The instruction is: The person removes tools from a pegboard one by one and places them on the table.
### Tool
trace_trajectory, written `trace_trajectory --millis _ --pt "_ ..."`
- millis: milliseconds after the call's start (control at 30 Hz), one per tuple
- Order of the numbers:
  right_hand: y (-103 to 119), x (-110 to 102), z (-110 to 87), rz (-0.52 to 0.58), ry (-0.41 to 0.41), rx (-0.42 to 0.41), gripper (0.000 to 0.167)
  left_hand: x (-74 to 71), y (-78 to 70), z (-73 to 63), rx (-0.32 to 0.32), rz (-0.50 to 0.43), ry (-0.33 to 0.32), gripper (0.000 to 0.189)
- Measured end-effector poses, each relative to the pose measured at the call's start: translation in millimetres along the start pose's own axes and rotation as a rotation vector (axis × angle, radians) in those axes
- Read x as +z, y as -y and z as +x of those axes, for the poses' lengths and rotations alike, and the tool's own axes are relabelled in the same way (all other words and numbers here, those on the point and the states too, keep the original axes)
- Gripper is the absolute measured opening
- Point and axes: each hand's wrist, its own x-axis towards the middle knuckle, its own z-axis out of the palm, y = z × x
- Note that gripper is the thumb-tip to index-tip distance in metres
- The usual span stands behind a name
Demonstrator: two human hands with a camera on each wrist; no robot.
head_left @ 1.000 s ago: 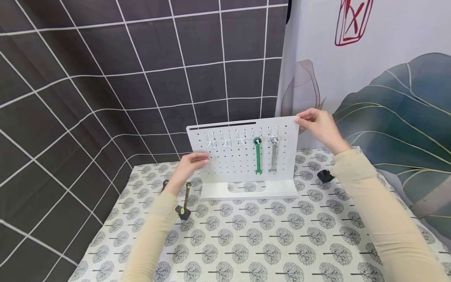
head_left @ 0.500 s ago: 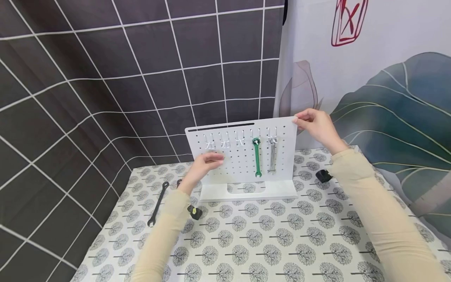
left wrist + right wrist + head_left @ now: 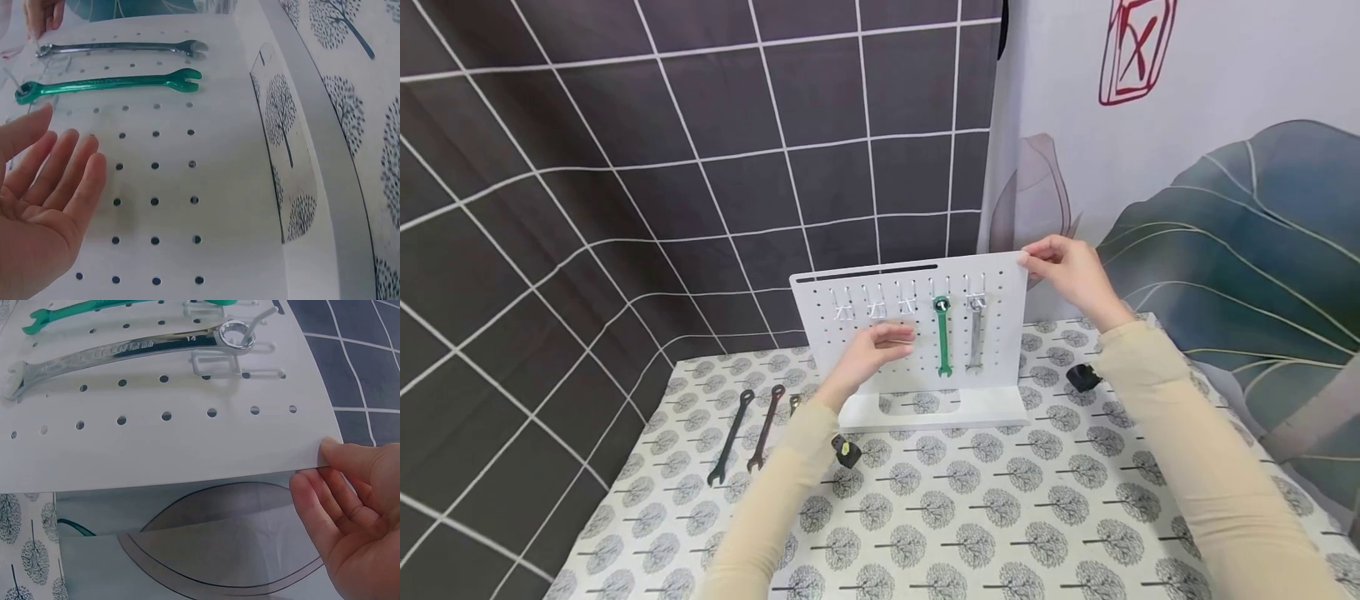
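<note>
A white pegboard (image 3: 1007, 333) stands upright on its base at the back of the table. My right hand (image 3: 1071, 275) pinches its top right corner between thumb and fingers, as the right wrist view shows. In front of the board my left hand (image 3: 874, 354) is held with relaxed fingers and nothing in it, left of the green wrench (image 3: 943, 337). That wrench hangs by its ring end from a wire hook. To its right hangs a silver wrench (image 3: 975, 335), marked 14 in the right wrist view. Bare wire hooks (image 3: 877, 304) line the board's upper left.
On the table's left lie a black wrench (image 3: 730, 437), a dark reddish wrench (image 3: 766, 429) and another wrench (image 3: 794, 402) mostly hidden by the left sleeve. The tree-print cloth (image 3: 970, 533) covers the table. A dark grid curtain (image 3: 737, 192) hangs behind the board.
My left hand has moved right across the front of the board, from its left edge to near the green wrench. My right hand keeps its pinch on the corner.
</note>
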Motion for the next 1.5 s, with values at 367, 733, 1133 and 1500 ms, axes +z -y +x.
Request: trace_trajectory --millis 367,733,1133,1500 --pt "1 1 2.3 0.002 -0.012 -0.013 0.033 21.8 -0.7 18.5 0.063 -0.056 0.038 0.044" --pt "0 1 2.4 0.013 -0.017 -0.028 0.032 40.9 -5.6 30.2 0.011 -0.072 0.019 0.045" --pt "-3 1 -0.3 0.011 -0.019 -0.013 0.032 59.6 1.7 32.5 0.029 -0.126 0.013 0.034" --pt "0 1 -0.5 0.010 -0.011 -0.004 0.036 64.2 5.9 30.0 0.054 -0.199 -0.040 0.030"
